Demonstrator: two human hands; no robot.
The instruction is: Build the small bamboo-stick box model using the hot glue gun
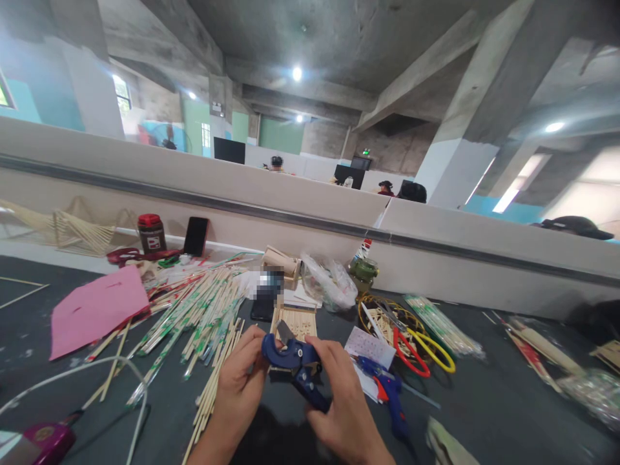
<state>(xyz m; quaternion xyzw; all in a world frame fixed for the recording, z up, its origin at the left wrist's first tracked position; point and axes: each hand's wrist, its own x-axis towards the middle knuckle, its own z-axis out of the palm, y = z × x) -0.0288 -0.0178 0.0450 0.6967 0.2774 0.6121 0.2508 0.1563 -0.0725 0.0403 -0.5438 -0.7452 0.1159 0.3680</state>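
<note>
My right hand point(341, 394) is wrapped round the handles of a blue pipe cutter point(303, 378), held over the near middle of the table. The cutter's grey blade stands up beside its curved jaw. My left hand point(245, 381) has its fingers curled against that jaw and closed on it; whether a thin stick is also between them is hidden. Just beyond the cutter lies a small frame of short cut wooden sticks point(298, 320). Long wooden sticks point(210, 400) lie beside my left forearm.
Wrapped chopsticks point(194, 310) spread across the left, near pink paper point(99, 310). At right are a blue glue gun point(390, 387), red-handled scissors point(411, 355) and a yellow-rimmed basket point(365, 310). A white cable point(123, 361) loops at lower left. A partition point(290, 213) runs along the back.
</note>
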